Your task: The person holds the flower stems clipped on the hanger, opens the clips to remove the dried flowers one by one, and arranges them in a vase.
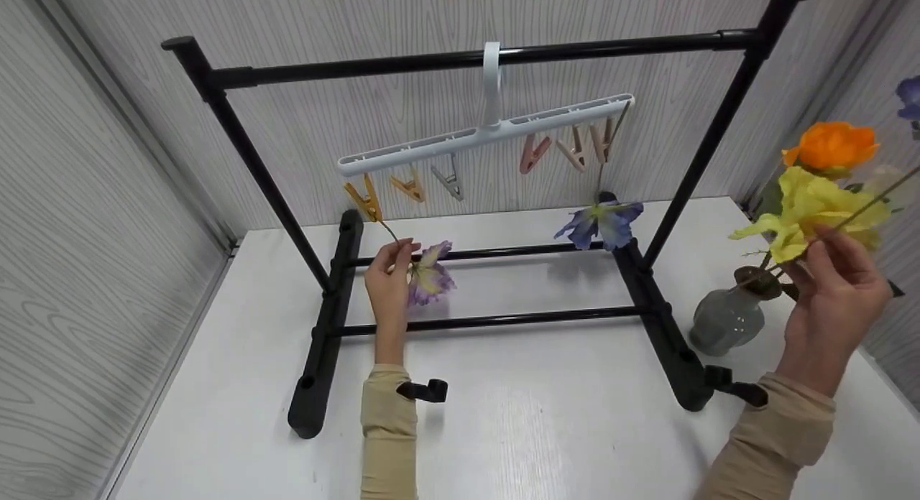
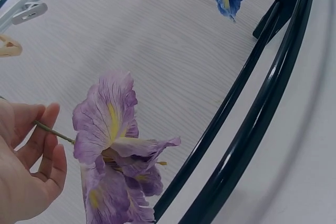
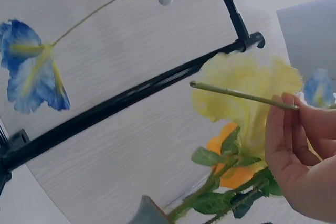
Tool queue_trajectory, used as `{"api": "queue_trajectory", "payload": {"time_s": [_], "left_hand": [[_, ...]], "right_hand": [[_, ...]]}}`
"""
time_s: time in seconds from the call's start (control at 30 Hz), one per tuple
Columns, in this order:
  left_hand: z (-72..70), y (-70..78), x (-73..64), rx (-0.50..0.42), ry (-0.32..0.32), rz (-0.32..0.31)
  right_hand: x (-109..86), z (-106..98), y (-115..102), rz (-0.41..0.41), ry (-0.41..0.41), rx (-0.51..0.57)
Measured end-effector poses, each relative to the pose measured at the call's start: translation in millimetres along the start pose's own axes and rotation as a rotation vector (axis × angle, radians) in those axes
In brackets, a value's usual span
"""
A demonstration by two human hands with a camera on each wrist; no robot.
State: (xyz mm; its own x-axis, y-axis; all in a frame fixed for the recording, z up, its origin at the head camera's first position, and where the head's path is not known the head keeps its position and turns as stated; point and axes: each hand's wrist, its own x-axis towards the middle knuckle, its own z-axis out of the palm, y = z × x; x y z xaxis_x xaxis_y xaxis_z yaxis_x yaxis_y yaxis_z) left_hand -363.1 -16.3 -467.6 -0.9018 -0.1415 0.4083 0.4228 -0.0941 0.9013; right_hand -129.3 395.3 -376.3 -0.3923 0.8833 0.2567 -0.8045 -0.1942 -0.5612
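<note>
My left hand (image 1: 388,281) pinches the thin stem of a purple artificial flower (image 1: 432,274) between thumb and fingertips. The stem runs up to an orange-yellow clothespin (image 1: 365,198) at the left end of a white clip hanger (image 1: 424,149). In the left wrist view the purple petals (image 2: 107,111) spread beside the fingertips. At the far right, my right hand (image 1: 837,292) pinches a green stem (image 3: 244,95), its bare cut end sticking out past the fingers. That hand is close in front of a yellow flower (image 1: 798,205), which rises with an orange flower (image 1: 834,146) from a grey vase (image 1: 727,322).
The hanger hooks over the top bar (image 1: 611,49) of a black rack and tilts, left end lower. From its right-end clothespin (image 1: 602,139) hangs a blue flower (image 1: 600,225). Several other clothespins dangle between. Low crossbars (image 1: 503,318) span the rack's feet on the white table (image 1: 517,428).
</note>
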Motion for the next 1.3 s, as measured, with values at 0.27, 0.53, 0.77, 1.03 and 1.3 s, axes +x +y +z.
{"api": "queue_trajectory", "payload": {"time_s": [0.27,0.53,0.77,1.03,1.3], "left_hand": [[-0.8,-3.3,-1.0,-0.021,-0.029,0.014],[-0.9,-4.2,-2.7,-0.051,-0.037,0.009],[1.9,-4.0,-1.3,-0.041,-0.023,-0.013],[-0.3,27.3,-13.5,-0.054,-0.043,-0.006],[0.1,12.4,-7.3,-0.043,-0.034,-0.008]], "right_hand": [[7.4,-7.2,-8.1,0.036,0.175,0.011],[13.7,-7.8,-7.4,-0.001,0.261,-0.04],[9.7,-8.0,-4.7,-0.092,0.299,-0.129],[5.8,-9.1,4.2,-0.187,0.287,-0.327],[8.9,-17.7,9.6,-0.18,0.222,-0.215]]}}
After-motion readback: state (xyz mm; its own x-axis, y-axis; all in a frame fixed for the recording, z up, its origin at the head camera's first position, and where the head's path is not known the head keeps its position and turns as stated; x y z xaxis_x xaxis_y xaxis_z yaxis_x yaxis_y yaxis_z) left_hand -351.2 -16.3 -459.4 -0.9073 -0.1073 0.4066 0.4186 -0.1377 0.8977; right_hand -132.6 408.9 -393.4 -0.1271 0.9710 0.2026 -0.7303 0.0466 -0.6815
